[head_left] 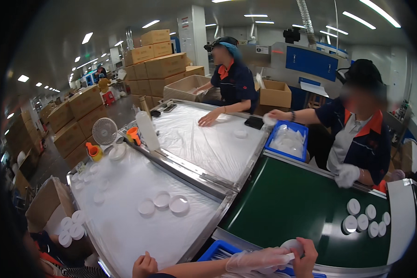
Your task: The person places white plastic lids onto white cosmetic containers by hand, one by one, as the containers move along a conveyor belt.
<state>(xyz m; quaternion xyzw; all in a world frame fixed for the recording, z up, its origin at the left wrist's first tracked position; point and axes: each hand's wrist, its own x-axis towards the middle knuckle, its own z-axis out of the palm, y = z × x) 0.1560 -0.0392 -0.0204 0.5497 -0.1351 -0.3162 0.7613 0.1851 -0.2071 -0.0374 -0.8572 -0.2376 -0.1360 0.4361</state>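
Low in the picture, my left hand [264, 260] wears a thin translucent glove and is closed at the near edge of a round, shallow white container [293, 246]. My bare right hand [306, 257] grips the same container from the right, thumb and fingers around its rim. Below them, partly hidden by my hands, is a blue tray [214, 250] with translucent plastic in it. The green conveyor belt [282, 199] runs just beyond, carrying several round white containers [362, 222] on its right side.
A plastic-covered white table [125, 222] on the left bears several round containers [162, 199], a bottle [147, 129] and a small fan [105, 131]. Another person's hand [145, 265] rests at its near edge. Two co-workers [234, 83] sit across; a blue tray [288, 141] holds plastic bags.
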